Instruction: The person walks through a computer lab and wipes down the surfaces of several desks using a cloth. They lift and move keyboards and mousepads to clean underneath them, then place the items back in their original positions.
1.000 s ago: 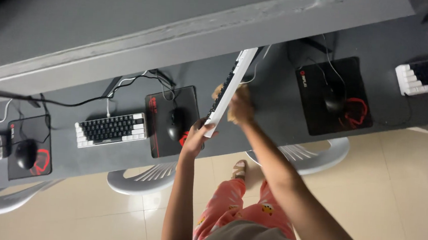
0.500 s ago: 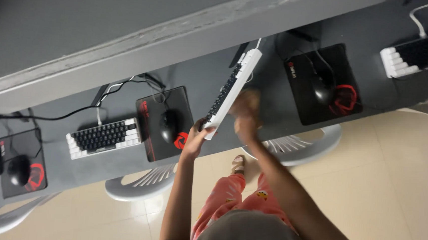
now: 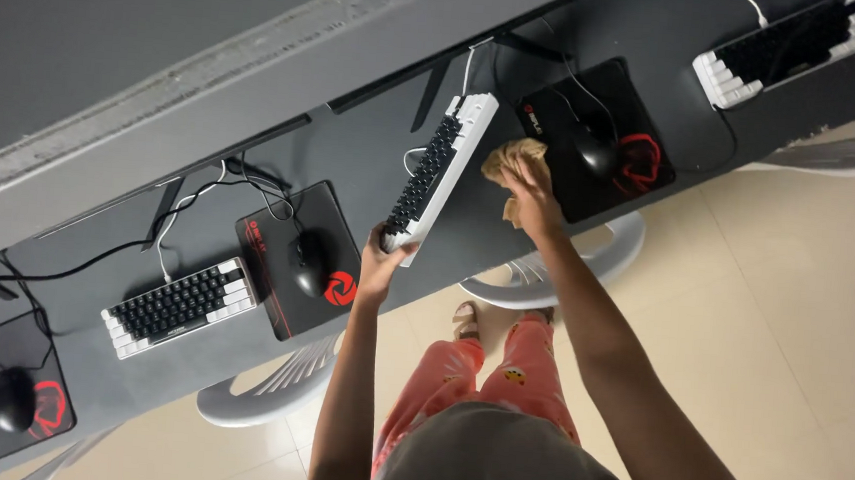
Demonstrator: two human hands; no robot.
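The left hand (image 3: 378, 257) grips the near end of a white-and-black keyboard (image 3: 437, 176), tilting it up off the dark table (image 3: 373, 156). The right hand (image 3: 531, 192) presses a tan cloth (image 3: 506, 160) flat just right of it. Wiping under the keyboard seems underway.

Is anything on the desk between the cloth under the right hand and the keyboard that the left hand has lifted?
Nothing visible. The right hand presses the tan cloth on bare dark desk right beside the raised keyboard, which the left hand holds by its near end. The black mouse and its mat lie on the cloth's other side.
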